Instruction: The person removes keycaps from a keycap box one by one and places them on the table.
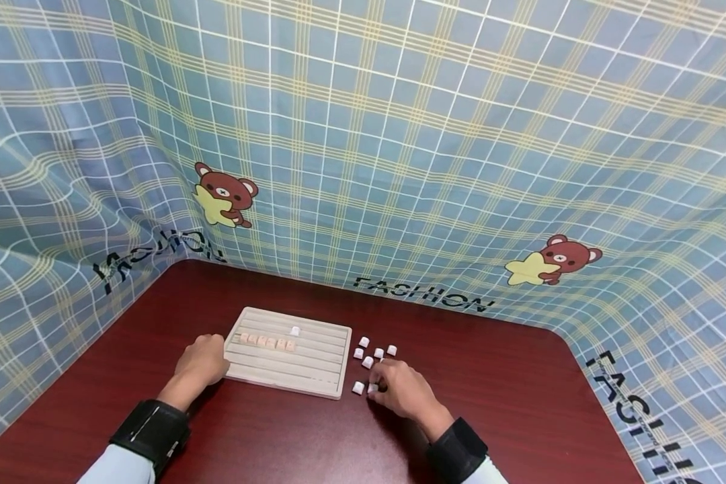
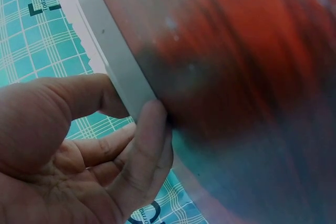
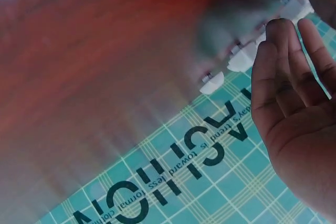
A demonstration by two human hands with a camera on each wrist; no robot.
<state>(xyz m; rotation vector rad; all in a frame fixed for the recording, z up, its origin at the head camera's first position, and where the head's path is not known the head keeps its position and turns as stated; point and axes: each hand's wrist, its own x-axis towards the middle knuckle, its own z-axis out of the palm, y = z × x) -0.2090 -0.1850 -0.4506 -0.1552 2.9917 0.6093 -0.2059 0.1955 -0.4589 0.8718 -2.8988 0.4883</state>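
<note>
On the table lies a pale wooden board (image 1: 296, 376) with grooves across it. A row of several beige tiles (image 1: 270, 343) and one white keycap (image 1: 295, 331) stand on it. My left hand (image 1: 201, 363) grips the board's left edge; in the left wrist view the thumb and fingers close around the board's rim (image 2: 113, 40). Right of the board, my right hand (image 1: 404, 390) has thumb and index finger at both sides of a small white keycap (image 1: 372, 388). In the right wrist view the other fingers (image 3: 265, 72) lie bent beside the white keycaps (image 3: 212, 83).
Several more white keycaps (image 1: 368, 362) lie loose between the board and my right hand, one of them (image 1: 358, 388) close to the fingertips. A blue plaid cloth (image 1: 363, 168) with printed bears hangs around the dark red table (image 1: 296, 437).
</note>
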